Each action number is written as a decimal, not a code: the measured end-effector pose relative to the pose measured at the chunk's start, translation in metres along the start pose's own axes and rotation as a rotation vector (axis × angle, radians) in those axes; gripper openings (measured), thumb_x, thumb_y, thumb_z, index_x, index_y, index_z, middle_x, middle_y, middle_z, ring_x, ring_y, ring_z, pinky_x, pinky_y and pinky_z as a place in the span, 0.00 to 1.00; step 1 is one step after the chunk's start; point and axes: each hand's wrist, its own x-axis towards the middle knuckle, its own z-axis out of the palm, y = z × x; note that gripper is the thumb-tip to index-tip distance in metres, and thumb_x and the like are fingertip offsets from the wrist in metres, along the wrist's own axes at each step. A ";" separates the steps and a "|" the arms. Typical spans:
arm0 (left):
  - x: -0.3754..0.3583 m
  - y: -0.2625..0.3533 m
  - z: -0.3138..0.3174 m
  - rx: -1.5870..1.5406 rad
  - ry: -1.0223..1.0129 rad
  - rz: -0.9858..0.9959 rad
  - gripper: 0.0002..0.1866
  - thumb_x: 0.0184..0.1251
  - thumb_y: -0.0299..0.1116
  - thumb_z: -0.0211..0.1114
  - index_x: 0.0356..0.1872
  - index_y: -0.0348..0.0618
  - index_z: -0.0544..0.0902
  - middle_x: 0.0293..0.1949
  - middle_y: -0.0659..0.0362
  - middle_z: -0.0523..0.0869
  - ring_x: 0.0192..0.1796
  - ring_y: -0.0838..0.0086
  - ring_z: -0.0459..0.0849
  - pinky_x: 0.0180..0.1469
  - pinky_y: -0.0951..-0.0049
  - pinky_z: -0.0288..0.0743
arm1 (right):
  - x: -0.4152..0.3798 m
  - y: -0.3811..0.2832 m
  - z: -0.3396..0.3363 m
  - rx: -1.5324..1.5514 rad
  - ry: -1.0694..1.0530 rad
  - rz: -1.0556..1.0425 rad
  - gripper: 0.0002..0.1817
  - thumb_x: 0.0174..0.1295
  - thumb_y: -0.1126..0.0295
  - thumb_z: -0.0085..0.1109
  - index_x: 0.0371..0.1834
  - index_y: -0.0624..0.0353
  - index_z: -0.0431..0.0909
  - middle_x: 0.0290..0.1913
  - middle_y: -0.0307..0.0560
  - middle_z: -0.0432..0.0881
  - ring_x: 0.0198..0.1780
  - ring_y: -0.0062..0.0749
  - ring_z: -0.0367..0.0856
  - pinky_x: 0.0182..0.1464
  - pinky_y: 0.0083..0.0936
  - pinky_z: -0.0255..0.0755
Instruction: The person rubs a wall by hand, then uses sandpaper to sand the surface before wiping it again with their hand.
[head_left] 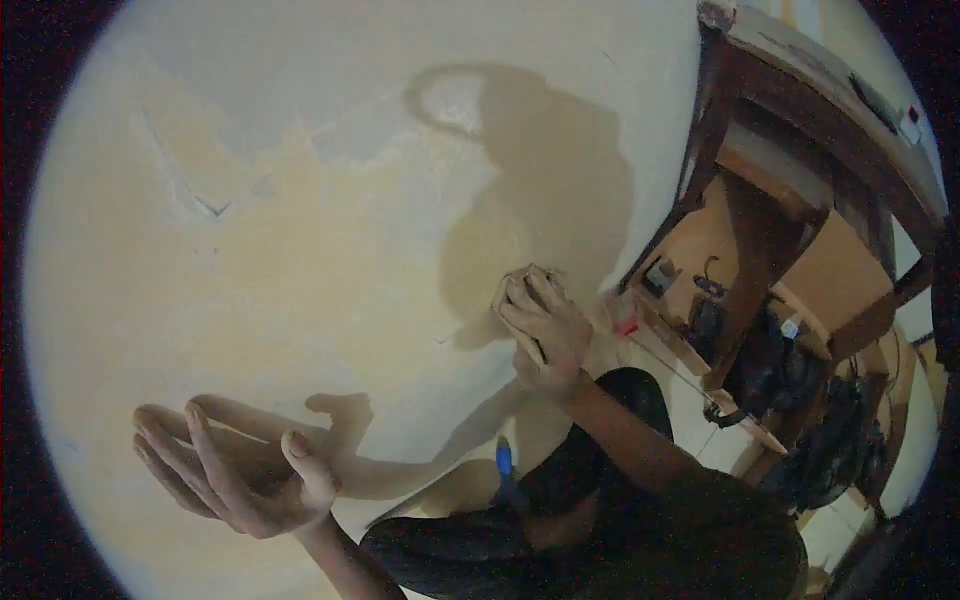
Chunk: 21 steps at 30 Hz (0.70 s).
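My right hand (545,322) presses against a pale wall (330,250), its fingers bent round a thin folded sheet (522,337). Only a narrow edge of that sheet shows beside the fingers; the rest lies hidden under them. At the lower left, my left hand (240,470) is held in front of the wall with the fingers stretched and the thumb apart, holding nothing. Yellowish patches and a few scratches mark the wall's surface. A shadow of my head and arms falls across it, around the right hand.
Near my folded legs (450,545) is a blue handle (504,458). To the right stands dark wooden furniture (740,130) with an open cardboard box (835,270). Black bags (770,375) and a small red item (626,327) lie close by.
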 end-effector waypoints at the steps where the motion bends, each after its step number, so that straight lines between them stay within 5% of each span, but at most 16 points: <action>1: 0.000 0.000 0.004 0.002 -0.010 -0.003 0.31 0.74 0.51 0.63 0.65 0.32 0.81 0.69 0.38 0.78 0.74 0.41 0.72 0.78 0.41 0.60 | 0.011 -0.004 -0.001 0.068 0.012 0.042 0.23 0.61 0.62 0.56 0.60 0.48 0.84 0.71 0.49 0.77 0.75 0.51 0.69 0.71 0.44 0.71; 5: -0.002 0.008 -0.011 -0.002 -0.014 0.016 0.31 0.74 0.50 0.63 0.65 0.32 0.81 0.69 0.38 0.78 0.75 0.41 0.72 0.78 0.41 0.60 | 0.029 -0.006 -0.005 0.017 0.168 -0.052 0.24 0.62 0.64 0.56 0.62 0.48 0.84 0.74 0.47 0.75 0.75 0.47 0.70 0.66 0.43 0.77; 9: -0.004 0.002 -0.009 0.009 -0.014 0.013 0.31 0.73 0.49 0.63 0.65 0.31 0.81 0.69 0.38 0.79 0.75 0.40 0.72 0.77 0.41 0.60 | -0.004 -0.028 -0.004 0.040 -0.035 0.129 0.25 0.63 0.66 0.53 0.65 0.52 0.82 0.78 0.54 0.69 0.72 0.53 0.75 0.66 0.42 0.76; 11: -0.005 0.003 -0.003 0.007 -0.002 0.013 0.31 0.73 0.49 0.63 0.65 0.31 0.81 0.69 0.38 0.79 0.75 0.40 0.72 0.77 0.41 0.61 | -0.007 -0.036 0.010 0.145 0.027 0.224 0.24 0.64 0.67 0.53 0.65 0.53 0.81 0.80 0.55 0.66 0.70 0.55 0.78 0.65 0.40 0.77; 21: -0.009 0.004 -0.011 0.022 -0.027 0.007 0.32 0.73 0.51 0.62 0.65 0.31 0.80 0.69 0.37 0.78 0.74 0.40 0.72 0.77 0.41 0.61 | -0.039 -0.031 0.052 0.337 0.147 0.298 0.39 0.58 0.52 0.59 0.76 0.50 0.71 0.80 0.61 0.65 0.71 0.53 0.77 0.64 0.35 0.77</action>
